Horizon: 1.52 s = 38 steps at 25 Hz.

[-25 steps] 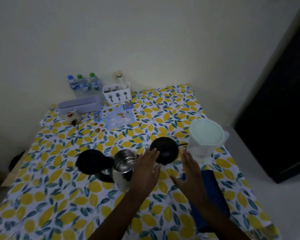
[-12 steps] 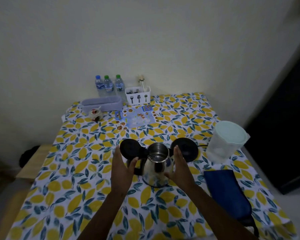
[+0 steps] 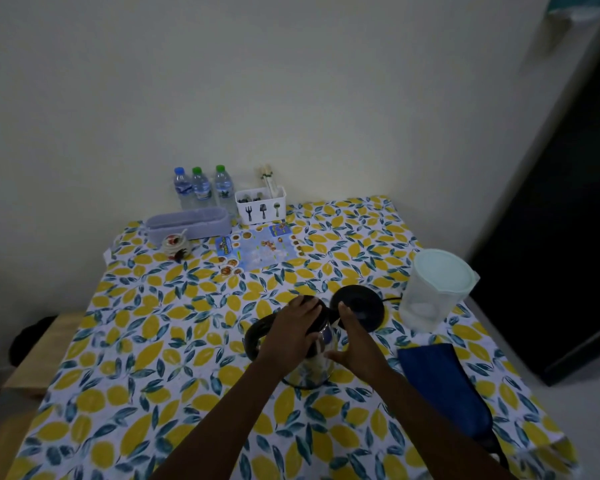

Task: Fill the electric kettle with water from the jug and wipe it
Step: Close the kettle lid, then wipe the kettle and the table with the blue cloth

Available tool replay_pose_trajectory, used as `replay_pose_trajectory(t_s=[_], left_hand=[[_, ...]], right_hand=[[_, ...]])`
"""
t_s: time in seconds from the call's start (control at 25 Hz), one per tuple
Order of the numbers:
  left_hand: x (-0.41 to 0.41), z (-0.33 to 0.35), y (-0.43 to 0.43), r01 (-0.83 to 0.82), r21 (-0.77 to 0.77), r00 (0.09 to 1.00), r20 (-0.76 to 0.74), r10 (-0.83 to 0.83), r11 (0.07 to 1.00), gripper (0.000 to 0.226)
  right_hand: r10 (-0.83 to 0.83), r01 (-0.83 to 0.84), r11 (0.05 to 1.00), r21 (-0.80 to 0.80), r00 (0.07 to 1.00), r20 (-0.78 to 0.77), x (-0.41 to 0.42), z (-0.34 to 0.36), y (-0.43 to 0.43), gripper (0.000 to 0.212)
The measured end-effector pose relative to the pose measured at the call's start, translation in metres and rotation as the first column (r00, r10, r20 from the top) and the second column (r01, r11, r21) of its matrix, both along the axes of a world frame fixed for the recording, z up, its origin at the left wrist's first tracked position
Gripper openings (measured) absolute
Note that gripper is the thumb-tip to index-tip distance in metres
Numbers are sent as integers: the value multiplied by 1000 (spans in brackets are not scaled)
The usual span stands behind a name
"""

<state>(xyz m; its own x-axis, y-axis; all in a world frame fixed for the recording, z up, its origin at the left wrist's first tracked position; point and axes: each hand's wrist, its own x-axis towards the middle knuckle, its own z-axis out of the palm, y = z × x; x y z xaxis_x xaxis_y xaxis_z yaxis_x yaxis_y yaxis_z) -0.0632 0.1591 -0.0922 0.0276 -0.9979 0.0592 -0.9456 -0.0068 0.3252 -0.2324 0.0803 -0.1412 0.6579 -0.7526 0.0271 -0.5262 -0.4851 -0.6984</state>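
Observation:
The steel electric kettle (image 3: 321,370) stands on the lemon-print tablecloth (image 3: 174,341), its black handle (image 3: 253,337) pointing left. My left hand (image 3: 291,336) lies flat over its black lid and hides the opening. My right hand (image 3: 352,351) cups the kettle's right side. The round black kettle base (image 3: 362,304) sits just behind, its cord running right. A translucent water jug (image 3: 430,292) with a pale green lid stands at the right edge. A blue cloth (image 3: 444,386) lies in front of the jug.
At the back by the wall stand three water bottles (image 3: 201,187), a white cutlery holder (image 3: 261,206), a lilac box (image 3: 187,223), a small jar (image 3: 175,244) and a printed sheet (image 3: 257,249). A wooden bench (image 3: 42,351) is at the left.
The kettle's lid stood open beside the mouth; now my left hand has come over it and the lid is down. My right hand stays on the kettle's side.

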Motion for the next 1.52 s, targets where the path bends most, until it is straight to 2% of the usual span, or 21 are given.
replay_pose_trajectory(t_s=[0.2,0.32,0.44,0.56,0.72,0.8,0.92,1.04,1.12,1.24,1.36,1.44,1.52], left_hand=[[-7,-14,2,-19,-53,996,86,23,998,52],[-9,-13,0,-26,-50,989,144,32,998,53],[-17,-8,-8,-55,-42,990,130,60,998,51],[-46,-8,-22,21,-63,994,109,-14,998,44],[-96,-30,-49,60,-51,997,-39,-62,997,45],[-118,-49,-60,80,-10,995,-60,-81,997,46],[-142,-76,-69,120,108,988,-112,-108,987,46],[-161,-97,-75,153,211,982,-144,-124,966,48],[-170,-105,-75,158,225,980,-155,-125,961,46],[-175,-112,-74,172,215,973,-187,-132,961,45],[-176,-111,-70,163,207,971,-206,-120,965,44],[-175,-104,-67,151,148,968,-221,-116,977,41],[-170,-97,-64,122,42,971,-212,-110,992,37]], right_hand=[[5,-7,999,42,999,46,-3,-4,-4,106],[52,-53,999,8,998,46,-10,-8,-7,103],[62,-61,998,-26,997,56,-24,-10,-7,97],[2,2,995,-96,999,39,-52,-17,-12,92],[-141,119,985,-128,973,-183,-107,-34,-29,89],[-231,201,972,-119,906,-356,-134,-47,-37,88],[-269,284,957,-62,785,-559,-172,-75,-43,89],[-262,327,945,-25,709,-655,-199,-102,-47,89],[-255,343,939,6,710,-656,-204,-113,-46,85],[-295,355,934,-39,707,-642,-200,-118,-45,79],[-332,343,934,-106,717,-613,-196,-117,-46,59],[-309,315,944,-95,751,-584,-196,-115,-51,52],[-317,345,938,-33,818,-479,-194,-109,-56,50]])
